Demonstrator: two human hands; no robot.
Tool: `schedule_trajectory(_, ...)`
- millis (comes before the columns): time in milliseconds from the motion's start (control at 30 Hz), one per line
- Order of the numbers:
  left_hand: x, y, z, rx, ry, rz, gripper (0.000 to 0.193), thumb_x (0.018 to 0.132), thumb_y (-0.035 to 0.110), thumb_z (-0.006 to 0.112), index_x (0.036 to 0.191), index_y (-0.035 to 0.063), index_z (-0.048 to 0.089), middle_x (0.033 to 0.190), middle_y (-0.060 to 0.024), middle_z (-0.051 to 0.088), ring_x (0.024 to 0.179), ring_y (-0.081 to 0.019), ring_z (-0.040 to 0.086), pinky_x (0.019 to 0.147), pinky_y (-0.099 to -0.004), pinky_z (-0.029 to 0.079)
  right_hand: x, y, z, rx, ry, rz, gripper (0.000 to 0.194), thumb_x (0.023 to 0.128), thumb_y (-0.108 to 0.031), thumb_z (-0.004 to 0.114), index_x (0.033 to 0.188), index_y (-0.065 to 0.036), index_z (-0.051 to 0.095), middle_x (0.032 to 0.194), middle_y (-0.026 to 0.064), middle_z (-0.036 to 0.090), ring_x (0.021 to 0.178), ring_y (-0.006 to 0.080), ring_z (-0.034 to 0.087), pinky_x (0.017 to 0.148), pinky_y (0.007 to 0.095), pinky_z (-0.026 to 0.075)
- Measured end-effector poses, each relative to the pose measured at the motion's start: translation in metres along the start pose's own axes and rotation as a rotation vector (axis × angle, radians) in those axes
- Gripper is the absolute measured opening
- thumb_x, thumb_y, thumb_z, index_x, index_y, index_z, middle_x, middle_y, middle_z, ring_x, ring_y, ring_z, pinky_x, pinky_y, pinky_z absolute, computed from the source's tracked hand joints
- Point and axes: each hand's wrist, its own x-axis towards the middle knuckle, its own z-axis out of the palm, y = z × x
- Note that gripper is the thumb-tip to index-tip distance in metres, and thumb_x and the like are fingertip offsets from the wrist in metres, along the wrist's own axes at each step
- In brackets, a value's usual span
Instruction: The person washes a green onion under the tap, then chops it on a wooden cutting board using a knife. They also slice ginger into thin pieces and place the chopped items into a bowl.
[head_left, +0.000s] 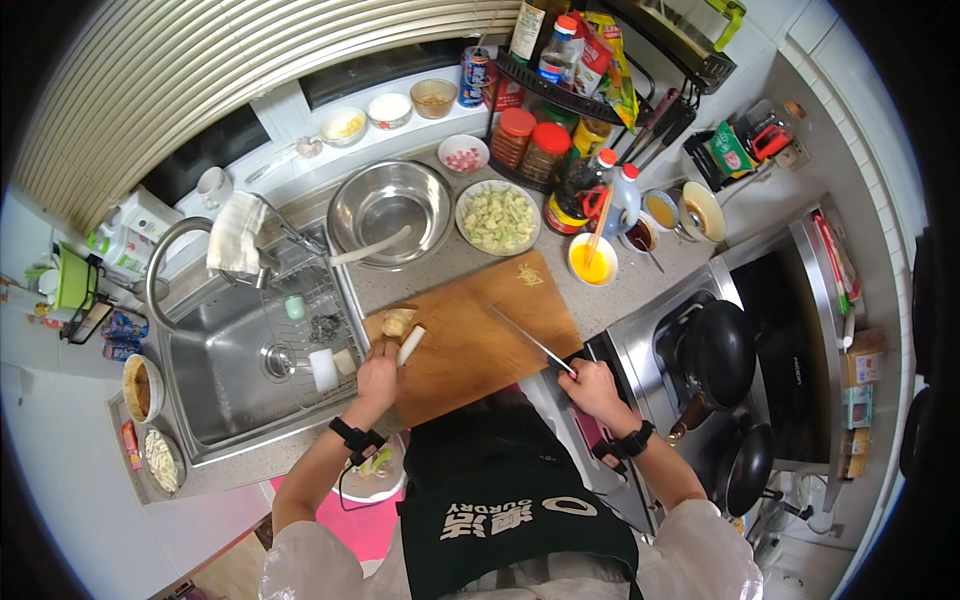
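Note:
A wooden cutting board lies on the counter before me. My left hand rests at its left edge, fingertips close against a piece of ginger and a white scallion stalk. Whether the fingers grip either one is hard to see. In my right hand is the handle of a kitchen knife. Its blade, seen nearly edge-on, reaches over the right part of the board and points away to the left.
Left is a steel sink with a wire rack. Behind the board stand a steel basin, a plate of chopped green vegetable and a bowl of beaten egg with chopsticks. A black wok sits on the stove at right.

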Motion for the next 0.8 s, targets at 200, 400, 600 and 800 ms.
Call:
schedule_trajectory(200, 0.026, 0.051, 0.026, -0.161, 0.069, 0.148, 0.031, 0.081, 0.005, 0.065, 0.111, 0.0089, 0.058, 0.099, -0.0178, 0.060, 0.092, -0.0396, 0.061, 0.077, -0.0492, 0.052, 0.010, 0.015, 0.010, -0.073, 0.022, 0.012, 0.030, 0.081, -0.027, 0.069, 0.079, 0.002, 0.066, 0.071, 0.0246, 0.065, 0.070, 0.0428, 0.066, 0.066, 0.0493, 0.054)
schedule_trajectory(400, 0.106, 0.138, 0.049, -0.144, 0.030, 0.230, 0.031, 0.081, 0.003, 0.062, 0.111, 0.0083, 0.059, 0.102, -0.0166, 0.060, 0.098, -0.0374, 0.061, 0.083, -0.0458, 0.051, 0.031, 0.035, 0.001, 0.095, 0.124, 0.075, 0.029, 0.083, -0.024, 0.066, 0.078, 0.005, 0.065, 0.070, 0.0278, 0.063, 0.070, 0.0458, 0.065, 0.065, 0.0521, 0.052)
schedule_trajectory(600, 0.135, 0.155, 0.064, 0.000, -0.109, 0.162, 0.035, 0.079, 0.006, 0.069, 0.112, 0.0076, 0.059, 0.105, -0.0156, 0.060, 0.101, -0.0375, 0.060, 0.084, -0.0440, 0.052, 0.046, 0.061, -0.002, 0.054, 0.107, 0.028, 0.031, 0.086, -0.025, 0.067, 0.077, 0.004, 0.062, 0.067, 0.0263, 0.063, 0.066, 0.0451, 0.065, 0.061, 0.0515, 0.053)
schedule_trajectory(800, 0.144, 0.177, 0.051, -0.011, 0.016, 0.337, 0.035, 0.076, 0.004, 0.069, 0.111, 0.0058, 0.063, 0.108, -0.0132, 0.060, 0.106, -0.0340, 0.057, 0.086, -0.0413, 0.053, 0.039, 0.056, -0.008, 0.004, 0.028, 0.033, 0.032, 0.087, -0.028, 0.068, 0.080, 0.003, 0.063, 0.067, 0.0244, 0.064, 0.065, 0.0435, 0.065, 0.061, 0.0509, 0.054)
